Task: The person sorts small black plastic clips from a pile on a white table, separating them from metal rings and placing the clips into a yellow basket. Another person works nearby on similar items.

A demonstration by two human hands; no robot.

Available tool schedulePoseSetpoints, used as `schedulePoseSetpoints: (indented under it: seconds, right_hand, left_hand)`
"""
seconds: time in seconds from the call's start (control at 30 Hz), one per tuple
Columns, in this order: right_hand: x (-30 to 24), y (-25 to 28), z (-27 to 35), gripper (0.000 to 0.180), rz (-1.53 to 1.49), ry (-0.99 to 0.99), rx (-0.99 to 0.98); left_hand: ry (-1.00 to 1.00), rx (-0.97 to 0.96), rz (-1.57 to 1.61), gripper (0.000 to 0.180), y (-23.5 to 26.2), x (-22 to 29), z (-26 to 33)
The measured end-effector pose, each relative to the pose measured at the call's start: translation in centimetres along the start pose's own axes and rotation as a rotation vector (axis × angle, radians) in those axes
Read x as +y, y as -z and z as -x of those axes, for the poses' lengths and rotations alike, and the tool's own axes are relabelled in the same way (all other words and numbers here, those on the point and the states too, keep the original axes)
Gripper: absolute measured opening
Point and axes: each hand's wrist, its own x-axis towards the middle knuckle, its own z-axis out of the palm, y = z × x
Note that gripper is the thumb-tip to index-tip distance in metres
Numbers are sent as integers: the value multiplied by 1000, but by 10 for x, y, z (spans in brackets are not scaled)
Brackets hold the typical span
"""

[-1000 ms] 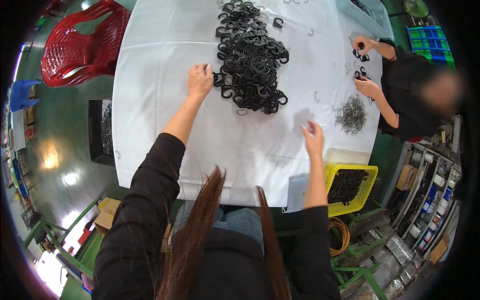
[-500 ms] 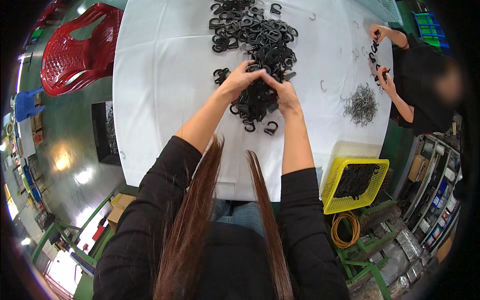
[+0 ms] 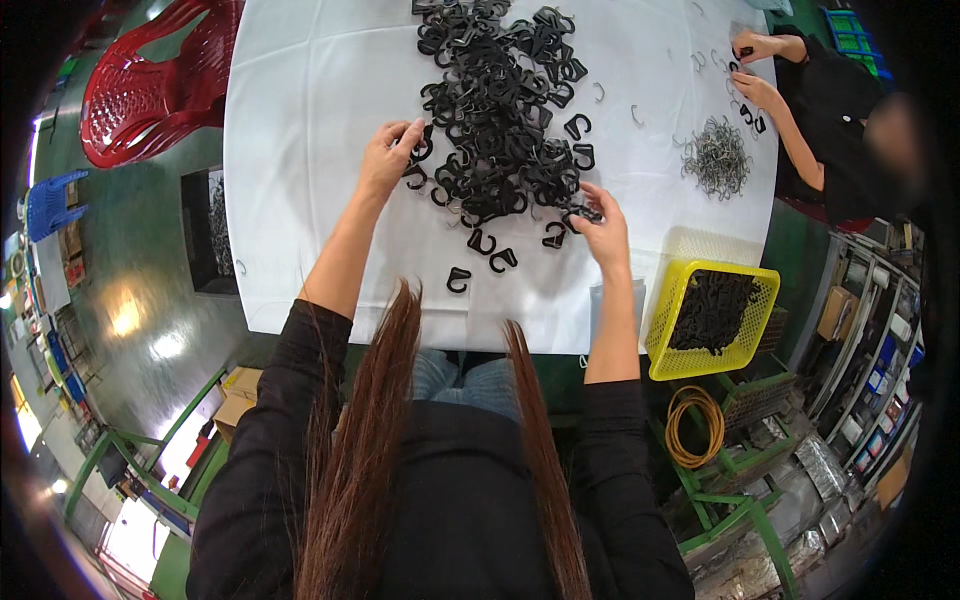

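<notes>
Hooks of black plastic lie heaped as a pile (image 3: 505, 110) on the white table (image 3: 300, 150). Left hand (image 3: 385, 160) touches the pile's left edge, fingers loosely curled on a hook. Right hand (image 3: 602, 232), at the pile's lower right corner, pinches one black hook (image 3: 583, 212).

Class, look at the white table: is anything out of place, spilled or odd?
Nothing damaged. A few black hooks lie loose, apart from the black hook pile, near the right hand. The left hand touches the pile's edge.
</notes>
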Motion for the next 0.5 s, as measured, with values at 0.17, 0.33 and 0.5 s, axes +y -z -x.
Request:
schedulePoseSetpoints:
  seconds: [0.17, 0.33, 0.5]
  right_hand:
    - [-10, -46, -19, 88, 492, -15, 207]
    - [-36, -100, -50, 86, 487, -6, 74]
    - [-43, -106, -52, 60, -572, -86, -251]
  left_hand:
    - [-180, 290, -322, 43, -35, -20, -8]
    - [-107, 219, -261, 49, -89, 5, -13]
    - [289, -75, 326, 49, -93, 26, 22]
